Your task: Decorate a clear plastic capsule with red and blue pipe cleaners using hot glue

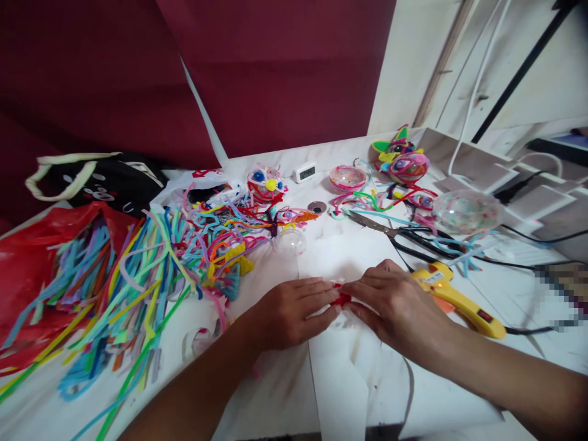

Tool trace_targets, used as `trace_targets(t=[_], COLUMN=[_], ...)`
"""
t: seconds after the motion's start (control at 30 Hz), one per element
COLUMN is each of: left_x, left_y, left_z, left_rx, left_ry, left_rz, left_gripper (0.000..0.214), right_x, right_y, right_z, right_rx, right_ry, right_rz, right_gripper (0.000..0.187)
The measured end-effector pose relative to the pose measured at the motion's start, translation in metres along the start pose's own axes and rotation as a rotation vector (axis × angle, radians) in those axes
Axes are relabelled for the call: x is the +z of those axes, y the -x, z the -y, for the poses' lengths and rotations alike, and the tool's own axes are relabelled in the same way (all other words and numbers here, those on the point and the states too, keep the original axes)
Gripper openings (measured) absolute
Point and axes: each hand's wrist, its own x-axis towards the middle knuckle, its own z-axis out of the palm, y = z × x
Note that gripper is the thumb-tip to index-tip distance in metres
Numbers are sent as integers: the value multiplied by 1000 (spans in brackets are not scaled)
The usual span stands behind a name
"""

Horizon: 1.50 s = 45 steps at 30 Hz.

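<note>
Both my hands meet over white paper at the front middle of the table. Between their fingertips is a small red pipe cleaner piece [340,298], mostly covered by the fingers. Something clear or whitish shows just beneath it, too hidden to make out. My left hand [291,311] pinches the piece from the left, fingers pressed together. From the right, my right hand [390,303] grips it with thumb and fingers. A yellow hot glue gun [463,303] lies just beyond my right wrist. Past the hands are black-handled scissors [390,231] and a clear plastic half ball [291,244].
Loose pipe cleaners [151,275] and a red plastic bag [27,275] cover the left side. Decorated balls [265,184], a small digital clock [305,172] and a clear bowl-shaped shell [468,211] stand farther back. Cables and a white power strip [533,193] lie right.
</note>
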Motion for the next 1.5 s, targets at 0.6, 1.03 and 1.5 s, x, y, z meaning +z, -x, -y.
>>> trace_targets(t=[0.6, 1.03, 1.5], left_x=[24, 25, 25], left_y=[3, 4, -1], left_z=[-4, -3, -8], left_rx=[-426, -539, -491], left_ry=[261, 312, 286], left_rz=[-186, -182, -171], left_gripper=[32, 20, 22], right_x=[0, -1, -2], right_y=[3, 2, 3], right_z=[2, 1, 2], right_rx=[28, 50, 31], right_ry=[33, 3, 44], right_rz=[-15, 1, 26], right_gripper=[19, 18, 20])
